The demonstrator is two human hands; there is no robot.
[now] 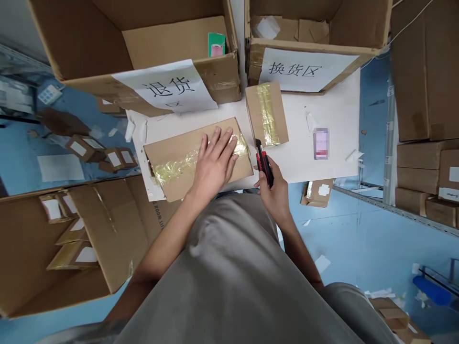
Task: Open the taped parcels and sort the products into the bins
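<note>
My left hand lies flat, fingers stretched out, on top of a long cardboard box sealed with shiny yellowish tape. Held in my right hand is a red and black box cutter, its dark front end pointing away from me. That tip is close to the near edge of a smaller taped cardboard box, and I cannot tell whether they touch. Both boxes rest on the white table. To the right of the cutter lies a phone with a blurred pinkish screen.
Two large open cartons with paper signs, a left carton and a right carton, stand along the table's far side. Another open carton with parcels is at lower left. A small box sits below the table's right edge. Shelves with boxes stand right.
</note>
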